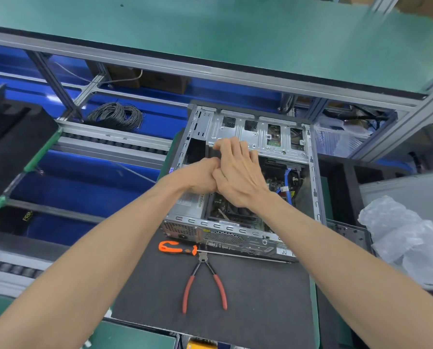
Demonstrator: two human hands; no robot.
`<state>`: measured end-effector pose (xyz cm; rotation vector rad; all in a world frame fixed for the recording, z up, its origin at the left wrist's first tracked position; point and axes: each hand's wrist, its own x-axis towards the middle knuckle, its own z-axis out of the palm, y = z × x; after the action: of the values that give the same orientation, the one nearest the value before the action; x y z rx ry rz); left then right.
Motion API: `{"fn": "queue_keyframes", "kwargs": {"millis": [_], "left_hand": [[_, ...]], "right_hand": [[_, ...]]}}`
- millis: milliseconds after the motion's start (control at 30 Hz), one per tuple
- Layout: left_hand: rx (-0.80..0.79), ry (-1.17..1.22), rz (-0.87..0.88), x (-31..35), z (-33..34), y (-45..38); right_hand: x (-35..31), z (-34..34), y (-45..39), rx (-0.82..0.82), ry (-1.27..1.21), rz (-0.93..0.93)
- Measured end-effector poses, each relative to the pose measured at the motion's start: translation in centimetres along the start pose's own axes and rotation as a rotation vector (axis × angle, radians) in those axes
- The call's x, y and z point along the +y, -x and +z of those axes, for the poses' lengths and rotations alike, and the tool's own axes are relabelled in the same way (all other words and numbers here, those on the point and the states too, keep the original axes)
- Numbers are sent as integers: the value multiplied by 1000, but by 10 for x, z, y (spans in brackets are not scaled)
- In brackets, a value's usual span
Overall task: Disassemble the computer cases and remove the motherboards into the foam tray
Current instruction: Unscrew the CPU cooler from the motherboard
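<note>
Computer case (248, 177) lies on its side with the side panel off, in the centre of the frame, on a dark mat (248, 298) that covers the table. Its open face looks up, showing the silver drive cage (268, 137) along the upper edge and the motherboard (233, 210) with a blue cable (287, 182) down inside; the perforated rear panel faces the lower edge of the frame.

Both hands meet over the case interior, just below the drive cage. Left hand (201, 178) is curled into a fist-like grip, its knuckles pressed against the right hand — what it holds, if anything, is hidden. Right hand (238, 177) lies over it with fingers stretched toward the cage edge, the fingertips bent at the metal lip; whether its grip closes on a part I cannot tell.

Just below the case on the mat, an orange-handled screwdriver (177, 248) lies with its long shaft running right along the rear panel. Red-handled pliers (205, 283) lie below it, jaws touching the screwdriver, handles spread toward the bottom of the frame.

At the right edge sits a crumpled clear plastic bag (401, 238). Black foam (11, 137) stands at the upper left — beyond it, a coil of grey cable (116, 115) rests on a blue surface.
</note>
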<state>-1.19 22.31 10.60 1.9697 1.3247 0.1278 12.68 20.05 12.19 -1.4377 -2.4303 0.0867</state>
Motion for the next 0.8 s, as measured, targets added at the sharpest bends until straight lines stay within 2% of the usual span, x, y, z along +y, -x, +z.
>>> {"fn": "queue_keyframes", "kwargs": {"millis": [133, 300, 400, 467, 667, 800], "left_hand": [[130, 77, -12, -3, 11, 4], [252, 213, 56, -2, 18, 9], [271, 218, 87, 4, 20, 11], [299, 197, 98, 4, 20, 11], [115, 207, 117, 2, 10, 17], [184, 244, 152, 3, 17, 17]], "right_hand": [[3, -6, 2, -49, -53, -30], [13, -15, 15, -44, 175, -20], [14, -22, 19, -81, 70, 1], [12, -28, 19, -115, -1, -49], [18, -41, 22, -248, -28, -217], [22, -43, 25, -239, -93, -185]]}}
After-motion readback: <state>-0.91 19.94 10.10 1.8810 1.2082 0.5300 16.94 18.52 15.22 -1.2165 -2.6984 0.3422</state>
